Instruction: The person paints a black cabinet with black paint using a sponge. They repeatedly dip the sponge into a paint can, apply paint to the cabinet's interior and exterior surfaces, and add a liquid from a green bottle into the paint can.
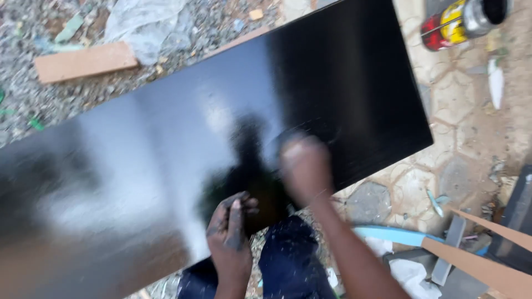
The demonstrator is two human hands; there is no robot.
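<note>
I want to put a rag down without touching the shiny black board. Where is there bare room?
Bare paving lies right of the black board, below the spray can. Gravel below the wood block is open too. Lower right is crowded with scraps; the left hand and right hand occupy the near edge.

Glossy black board [221, 127] with pale reflections.
At one o'clock a red and yellow can [451, 22]; left hand [230, 238] stained black; at ten o'clock a light brown wood piece [86, 62].

Soft daylight is falling evenly. The glossy black board [343, 83] is throwing white glare toward 9 o'clock and mirroring a dark silhouette at center. Motion blur is smearing the right hand [305, 169] and the whole frame.
</note>
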